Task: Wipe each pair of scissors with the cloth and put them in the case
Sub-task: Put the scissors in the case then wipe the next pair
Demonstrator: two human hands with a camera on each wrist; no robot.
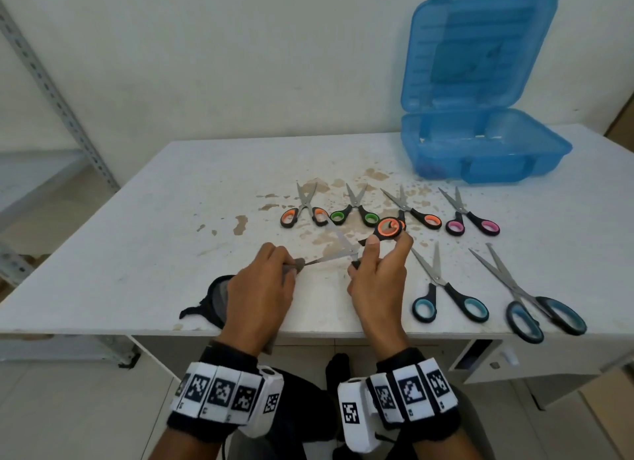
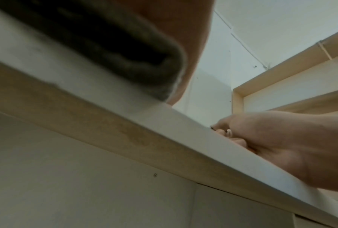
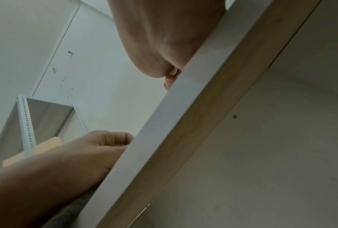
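Note:
My right hand (image 1: 374, 271) holds an opened pair of orange-handled scissors (image 1: 387, 228) above the table, fingers pinching the handles. My left hand (image 1: 264, 284) grips a grey cloth (image 1: 297, 265) wrapped round the tip of one blade (image 1: 329, 256). More of the cloth (image 1: 209, 302) trails under my left wrist at the table's front edge. The blue case (image 1: 480, 151) stands open at the back right, its lid upright. Several other scissors lie on the table: orange (image 1: 303, 212), green (image 1: 356, 211), pink (image 1: 471, 219), light blue (image 1: 446, 295) and a large teal pair (image 1: 535, 305). The wrist views show only the table's underside and both hands.
The white table (image 1: 171, 219) has brown stains near its middle. A metal shelf post (image 1: 51, 92) stands at the left. A drawer unit (image 1: 487, 356) sits below the table's right front. The left half of the table holds nothing but the cloth.

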